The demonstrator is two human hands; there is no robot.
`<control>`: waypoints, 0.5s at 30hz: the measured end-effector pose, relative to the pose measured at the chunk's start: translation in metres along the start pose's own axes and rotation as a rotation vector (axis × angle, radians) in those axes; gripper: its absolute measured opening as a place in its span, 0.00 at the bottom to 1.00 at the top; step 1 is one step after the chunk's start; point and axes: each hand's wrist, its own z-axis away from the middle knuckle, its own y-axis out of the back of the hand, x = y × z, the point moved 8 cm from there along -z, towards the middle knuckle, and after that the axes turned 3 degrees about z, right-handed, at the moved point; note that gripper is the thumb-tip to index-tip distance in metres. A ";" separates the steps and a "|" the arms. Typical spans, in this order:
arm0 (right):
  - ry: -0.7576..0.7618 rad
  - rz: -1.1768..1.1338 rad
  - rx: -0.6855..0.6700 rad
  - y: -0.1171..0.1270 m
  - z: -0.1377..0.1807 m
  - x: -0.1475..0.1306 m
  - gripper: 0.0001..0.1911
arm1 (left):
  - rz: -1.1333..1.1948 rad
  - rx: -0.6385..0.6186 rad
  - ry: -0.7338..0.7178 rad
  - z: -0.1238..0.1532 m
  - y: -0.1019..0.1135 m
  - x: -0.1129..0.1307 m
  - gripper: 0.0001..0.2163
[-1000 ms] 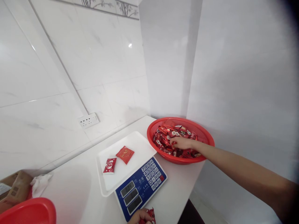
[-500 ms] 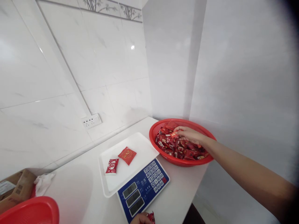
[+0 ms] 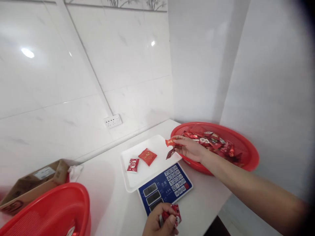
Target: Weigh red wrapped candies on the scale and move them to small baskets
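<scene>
Over the scale tray (image 3: 137, 182) holding two packets, the right hand (image 3: 189, 149) pinches candies from the full basket (image 3: 248, 154).

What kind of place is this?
Probably a small packing or weighing corner: a digital scale on a white counter, a red basket of wrapped sweets, tiled walls.

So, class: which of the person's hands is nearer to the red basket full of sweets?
Right. The right hand holds small packets at the rim of the red basket. The left hand is near the scale's front edge, well apart.
</scene>
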 end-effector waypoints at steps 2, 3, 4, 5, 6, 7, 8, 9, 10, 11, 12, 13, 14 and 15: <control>-0.032 -0.029 -0.010 -0.022 -0.011 0.021 0.06 | -0.008 -0.009 -0.009 0.003 -0.004 0.008 0.24; -0.042 -0.038 -0.010 -0.032 -0.017 0.031 0.06 | -0.012 -0.016 -0.012 0.004 -0.005 0.010 0.24; -0.045 -0.043 -0.006 -0.041 -0.022 0.040 0.06 | -0.017 -0.023 -0.014 0.006 -0.005 0.011 0.24; -0.038 -0.047 0.001 -0.048 -0.027 0.047 0.06 | -0.021 -0.030 -0.017 0.008 -0.005 0.011 0.24; -0.024 -0.050 0.010 -0.053 -0.031 0.053 0.06 | -0.025 -0.033 -0.022 0.010 -0.004 0.011 0.24; -0.003 -0.051 0.021 -0.055 -0.034 0.056 0.06 | -0.029 -0.032 -0.025 0.012 -0.002 0.010 0.23; 0.022 -0.049 0.032 -0.056 -0.036 0.057 0.06 | -0.032 -0.029 -0.026 0.015 0.001 0.008 0.23; 0.047 -0.044 0.041 -0.056 -0.037 0.057 0.05 | -0.034 -0.021 -0.024 0.017 0.005 0.006 0.23; 0.070 -0.033 0.047 -0.054 -0.037 0.057 0.05 | -0.033 -0.009 -0.019 0.020 0.009 0.004 0.23; 0.089 -0.016 0.049 -0.052 -0.036 0.055 0.04 | -0.033 0.004 -0.012 0.022 0.013 0.002 0.24; 0.102 0.007 0.043 -0.051 -0.034 0.054 0.04 | -0.035 0.014 -0.002 0.024 0.016 -0.001 0.24; 0.110 0.037 0.029 -0.050 -0.031 0.053 0.04 | -0.038 0.021 0.011 0.025 0.018 -0.003 0.24; 0.114 0.072 0.008 -0.052 -0.028 0.053 0.04 | -0.041 0.024 0.023 0.026 0.020 -0.005 0.24; 0.115 0.113 -0.020 -0.054 -0.024 0.053 0.05 | -0.045 0.022 0.032 0.026 0.020 -0.007 0.25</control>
